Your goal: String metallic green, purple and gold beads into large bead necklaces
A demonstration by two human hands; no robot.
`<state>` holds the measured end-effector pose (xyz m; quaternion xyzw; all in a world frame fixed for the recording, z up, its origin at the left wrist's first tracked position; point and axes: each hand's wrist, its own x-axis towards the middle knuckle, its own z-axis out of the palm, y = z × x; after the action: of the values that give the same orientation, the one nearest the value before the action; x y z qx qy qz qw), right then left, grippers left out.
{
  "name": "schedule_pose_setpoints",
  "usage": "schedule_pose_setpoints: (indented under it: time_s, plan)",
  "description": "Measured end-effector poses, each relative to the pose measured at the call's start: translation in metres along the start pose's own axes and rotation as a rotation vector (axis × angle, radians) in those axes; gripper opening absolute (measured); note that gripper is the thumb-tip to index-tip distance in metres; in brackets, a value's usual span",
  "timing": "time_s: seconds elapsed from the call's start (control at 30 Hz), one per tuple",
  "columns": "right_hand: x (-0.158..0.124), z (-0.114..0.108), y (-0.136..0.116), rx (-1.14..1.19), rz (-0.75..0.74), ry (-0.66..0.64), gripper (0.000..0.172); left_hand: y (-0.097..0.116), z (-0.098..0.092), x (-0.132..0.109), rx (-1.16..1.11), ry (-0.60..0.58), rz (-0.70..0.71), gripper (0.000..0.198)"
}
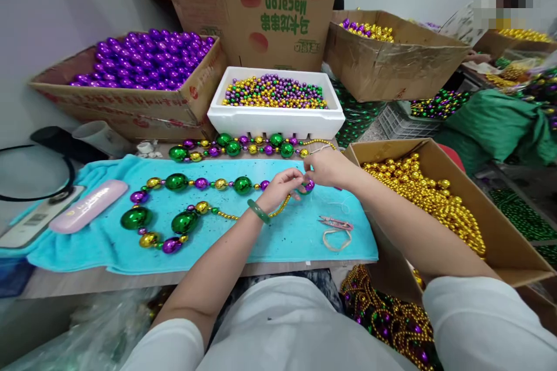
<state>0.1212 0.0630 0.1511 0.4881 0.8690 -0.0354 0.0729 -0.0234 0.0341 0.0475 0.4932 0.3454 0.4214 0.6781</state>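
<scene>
My left hand (282, 186), with a green bangle at its wrist, is closed in a pinch on the end of a bead necklace (177, 182). That strand of green, purple and gold beads loops over a turquoise towel (243, 243), its small gold chain (226, 216) running back under my left hand. My right hand (324, 167) is pinched together right beside the left, above a purple bead (309, 186). What lies between its fingertips is hidden. Pink-handled thread snips (336, 223) with a pale loop lie on the towel below my right hand.
Behind the towel lies another bead strand (232, 148) and a white foam box (274, 122) of small beads. Cartons hold purple beads (152, 58) and gold bead chains (426, 203). A pink case (89, 207) is at left. Another person (467, 23) is at back right.
</scene>
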Motion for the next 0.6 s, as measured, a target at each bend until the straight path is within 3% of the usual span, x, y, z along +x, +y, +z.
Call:
schedule_pose_setpoints:
  time_s: [0.13,0.33,0.47,0.6]
  plan:
    - [-0.005,0.001,0.004,0.003,0.017,-0.043,0.018,-0.008,-0.003,-0.001,0.438,0.002,0.061,0.019]
    - [-0.015,-0.003,0.017,0.253,0.073,0.257,0.021,0.017,-0.008,-0.011,0.758,0.073,0.387,0.015]
    - [-0.008,0.020,0.027,0.397,0.127,0.309,0.020,0.015,-0.016,-0.009,0.908,0.031,0.366,0.014]
    - [-0.004,0.039,0.024,0.431,0.223,0.368,0.020,0.004,-0.022,-0.004,0.836,0.022,0.337,0.015]
